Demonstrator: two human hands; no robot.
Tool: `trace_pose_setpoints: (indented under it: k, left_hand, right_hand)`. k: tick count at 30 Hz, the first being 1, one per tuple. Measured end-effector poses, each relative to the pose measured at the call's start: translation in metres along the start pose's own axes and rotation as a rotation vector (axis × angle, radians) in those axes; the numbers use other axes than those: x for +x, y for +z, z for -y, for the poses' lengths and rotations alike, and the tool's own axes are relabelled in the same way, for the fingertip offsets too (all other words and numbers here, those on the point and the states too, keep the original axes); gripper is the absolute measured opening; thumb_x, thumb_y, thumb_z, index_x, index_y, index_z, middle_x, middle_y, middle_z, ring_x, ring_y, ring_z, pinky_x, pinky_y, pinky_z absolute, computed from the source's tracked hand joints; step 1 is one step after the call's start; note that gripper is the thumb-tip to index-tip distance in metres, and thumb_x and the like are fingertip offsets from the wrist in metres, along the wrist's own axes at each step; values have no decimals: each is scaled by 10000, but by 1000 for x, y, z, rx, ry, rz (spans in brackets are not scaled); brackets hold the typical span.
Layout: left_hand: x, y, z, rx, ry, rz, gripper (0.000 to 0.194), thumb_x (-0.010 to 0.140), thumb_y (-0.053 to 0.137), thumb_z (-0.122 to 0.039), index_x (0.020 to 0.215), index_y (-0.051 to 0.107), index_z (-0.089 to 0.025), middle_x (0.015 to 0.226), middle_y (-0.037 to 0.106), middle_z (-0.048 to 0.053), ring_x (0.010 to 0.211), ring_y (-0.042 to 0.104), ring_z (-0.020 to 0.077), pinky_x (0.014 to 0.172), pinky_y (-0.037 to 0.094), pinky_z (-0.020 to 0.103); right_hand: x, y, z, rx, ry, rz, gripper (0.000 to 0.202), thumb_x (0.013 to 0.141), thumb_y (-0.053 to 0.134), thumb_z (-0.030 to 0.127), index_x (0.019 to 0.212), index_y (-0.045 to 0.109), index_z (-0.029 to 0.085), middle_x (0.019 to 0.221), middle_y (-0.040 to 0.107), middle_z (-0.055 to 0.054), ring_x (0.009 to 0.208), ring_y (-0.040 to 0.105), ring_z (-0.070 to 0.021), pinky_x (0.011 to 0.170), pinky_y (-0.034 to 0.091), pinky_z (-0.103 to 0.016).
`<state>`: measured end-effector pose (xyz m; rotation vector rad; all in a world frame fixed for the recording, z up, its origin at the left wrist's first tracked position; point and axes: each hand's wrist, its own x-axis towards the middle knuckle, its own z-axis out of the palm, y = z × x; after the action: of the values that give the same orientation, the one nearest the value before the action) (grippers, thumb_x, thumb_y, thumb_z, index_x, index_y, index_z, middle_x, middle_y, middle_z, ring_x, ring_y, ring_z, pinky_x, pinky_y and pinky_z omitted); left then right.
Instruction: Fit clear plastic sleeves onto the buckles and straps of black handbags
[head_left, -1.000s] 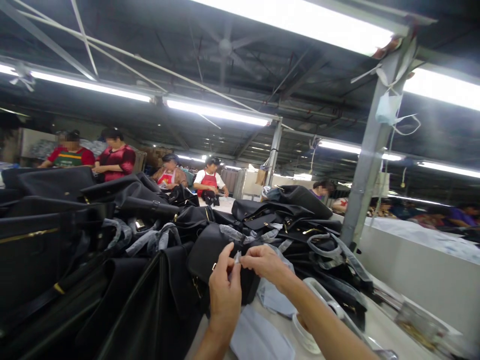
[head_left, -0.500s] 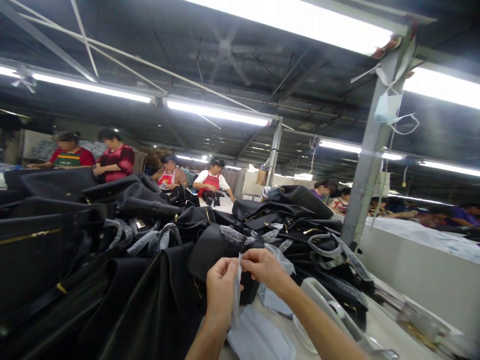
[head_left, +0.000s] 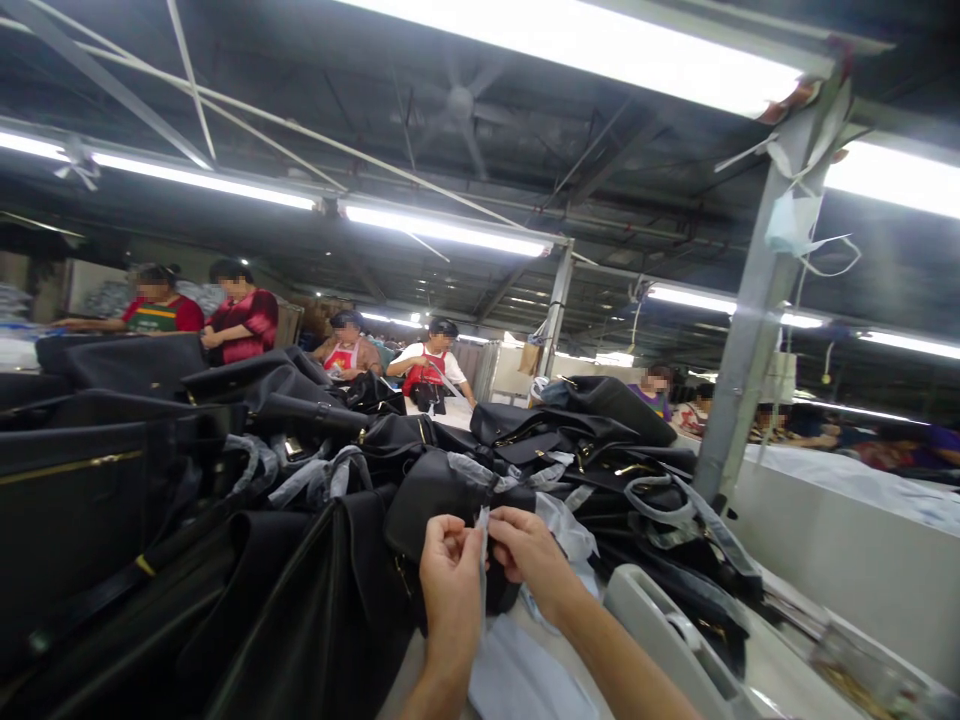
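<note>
Over the near side of the desk (head_left: 780,640), the fingers of the left hand (head_left: 450,570) are closed on a thin pale strip (head_left: 483,545), thumb against forefinger, and those of the right hand (head_left: 529,550) pinch its edge near the upper end. The strip hangs down between the two hands.

To handle it well, I think the left hand should hold firmly but without crushing, since so thin a material seems easy to crease or to tear. The right one would better use only the tips, in small movements, so that the upper end is easy to see.

Under the hands, a pale blue sheet (head_left: 529,672) lies toward the near edge of the desk; the strip's lower end should not catch on it. Just behind the hands is a black bag (head_left: 424,495), which the knuckles should not push. Toward the right edge, a grey plastic piece (head_left: 652,640) is close to the right forearm, so this arm needs care. Other bags (head_left: 67,520) are heaped toward the left and far edges.
</note>
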<state>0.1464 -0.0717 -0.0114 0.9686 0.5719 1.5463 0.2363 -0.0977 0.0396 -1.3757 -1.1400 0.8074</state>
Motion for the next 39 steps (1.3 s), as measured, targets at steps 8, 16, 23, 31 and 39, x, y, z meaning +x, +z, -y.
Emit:
trace_pose_setpoints:
  k: [8, 16, 23, 31, 39]
  left_hand:
    - [-1, 0, -4, -89, -91, 24, 486, 655, 792, -403, 970, 525, -147, 621, 627, -7, 547, 566, 119, 533, 455, 219]
    - [-3, 1, -21, -163, -215, 95, 481, 603, 823, -379, 965, 671, -101, 716, 665, 36, 582, 576, 100, 520, 441, 184]
    - [-2, 1, -19, -201, -183, 99, 392, 605, 827, -351, 856, 607, -145, 663, 621, -7, 536, 546, 92, 504, 443, 191]
    - [-3, -2, -22, -140, -69, 99, 293, 655, 787, -297, 754, 537, -178, 613, 535, -50, 540, 498, 84, 508, 421, 176]
    - [-2, -6, -24, 94, 163, 172, 129, 745, 677, -254, 661, 617, -179, 640, 599, 6, 625, 551, 134, 611, 450, 214]
  right_hand:
    - [-6, 0, 0, 307, 119, 99, 448, 523, 827, 451, 777, 604, 157, 548, 454, 75, 430, 309, -24, 379, 108, -150]
    - [-6, 2, -6, 483, 146, 116, 548, 432, 935, 449, 792, 643, 155, 536, 455, 86, 414, 321, -3, 365, 127, -120]
    - [-6, 1, -10, 596, 139, 190, 503, 461, 947, 424, 774, 656, 160, 525, 431, 91, 423, 324, 1, 373, 142, -107]
    - [-3, 4, -13, 662, 150, 236, 472, 484, 951, 378, 768, 654, 144, 552, 447, 82, 423, 295, 10, 368, 115, -105]
    - [-2, 6, -15, 683, 135, 204, 431, 521, 935, 348, 772, 650, 143, 566, 445, 79, 431, 312, 1, 360, 130, -101]
